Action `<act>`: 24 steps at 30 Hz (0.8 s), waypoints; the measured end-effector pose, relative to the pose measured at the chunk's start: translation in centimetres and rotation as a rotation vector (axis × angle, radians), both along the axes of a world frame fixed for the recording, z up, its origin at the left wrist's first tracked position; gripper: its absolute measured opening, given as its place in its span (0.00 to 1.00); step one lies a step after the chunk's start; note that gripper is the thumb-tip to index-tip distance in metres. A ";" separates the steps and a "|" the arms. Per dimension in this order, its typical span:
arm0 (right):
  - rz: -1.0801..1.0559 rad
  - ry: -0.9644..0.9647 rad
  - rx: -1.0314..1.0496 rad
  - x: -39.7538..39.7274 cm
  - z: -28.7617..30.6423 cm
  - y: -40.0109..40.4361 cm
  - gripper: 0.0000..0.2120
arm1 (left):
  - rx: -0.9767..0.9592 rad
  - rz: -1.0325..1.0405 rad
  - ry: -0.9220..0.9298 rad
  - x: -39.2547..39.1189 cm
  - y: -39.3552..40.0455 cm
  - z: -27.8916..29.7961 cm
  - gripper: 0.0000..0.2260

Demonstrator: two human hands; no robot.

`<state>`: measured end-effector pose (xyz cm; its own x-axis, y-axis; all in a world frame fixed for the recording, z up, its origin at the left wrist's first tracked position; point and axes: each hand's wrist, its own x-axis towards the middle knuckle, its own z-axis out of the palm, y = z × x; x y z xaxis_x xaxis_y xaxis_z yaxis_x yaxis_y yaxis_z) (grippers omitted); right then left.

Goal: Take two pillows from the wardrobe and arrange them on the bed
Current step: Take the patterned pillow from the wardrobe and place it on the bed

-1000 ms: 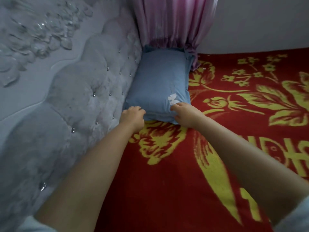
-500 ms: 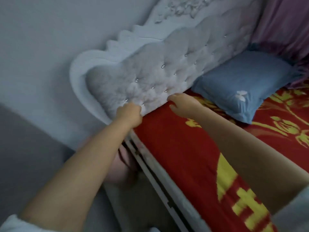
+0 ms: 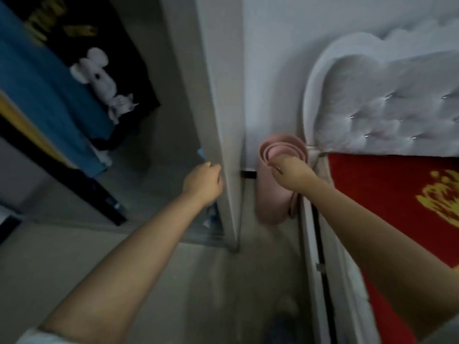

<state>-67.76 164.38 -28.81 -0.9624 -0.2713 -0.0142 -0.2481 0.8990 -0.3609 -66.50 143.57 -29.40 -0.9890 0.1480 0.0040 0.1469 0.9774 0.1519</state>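
The open wardrobe fills the left half, its white side panel running down the middle. Hanging clothes show inside; I see no pillow in this view. My left hand is in a loose fist in front of the wardrobe, just left of the panel's edge, holding nothing. My right hand is also curled shut and empty, in front of a rolled pink mat. The bed with its red and yellow blanket lies at the right, under the grey tufted headboard.
A black shirt with a white mouse print and a blue garment hang in the wardrobe. A rolled pink mat stands between the wardrobe panel and the white bed frame. Grey floor lies below.
My view has swung left from the blue pillow on the bed to the wardrobe. Both hands have left the pillow and bed edge and now hang in front of the wardrobe and mat.
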 end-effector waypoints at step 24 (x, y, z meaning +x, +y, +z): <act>-0.097 -0.212 0.058 -14.5 -8.7 -29.6 0.11 | -0.171 0.214 -0.443 -7.5 -33.2 -6.4 0.13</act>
